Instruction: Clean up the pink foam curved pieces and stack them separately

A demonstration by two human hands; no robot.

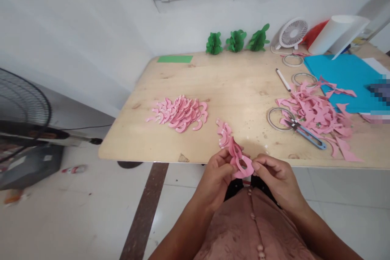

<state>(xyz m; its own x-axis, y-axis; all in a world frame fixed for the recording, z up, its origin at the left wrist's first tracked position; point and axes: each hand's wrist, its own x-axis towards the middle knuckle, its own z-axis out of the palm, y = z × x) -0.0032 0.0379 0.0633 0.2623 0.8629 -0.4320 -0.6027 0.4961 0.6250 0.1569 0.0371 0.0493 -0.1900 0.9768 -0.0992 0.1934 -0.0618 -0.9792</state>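
- Pink paper cut-out [243, 166], one, possibly layered: held at the near edge of the counter [240, 89], before the person's body, seemingly for a close view of its edges.
- Left hand [217, 172], one: clamped on the cut-out's left side, apparently to steady it.
- Right hand [276, 174], one: thumb and forefinger pinched together on the cut-out's right edge, probably for fine control.
- Small pink cluster [224, 132], one: just beyond the left hand; contact with the cut-out could not be told.
- Pile of pink curved pieces [183, 113], one: on the left, apparently kept apart from the scraps; pieces overlapped too much to count.
- Pink scraps [319, 109], uncounted: heaped on the right, likely out of the working space.
- Snips [310, 136], one pair: near right, tip over the nearest ring, presumably within reach.
- Rings [278, 119], three, perhaps tape rolls: along the right.
- White pen [283, 80], one: left of the middle ring.
- Green paper figures [214, 43], three: in a row, far side.
- Green strip [175, 59], one: far left.
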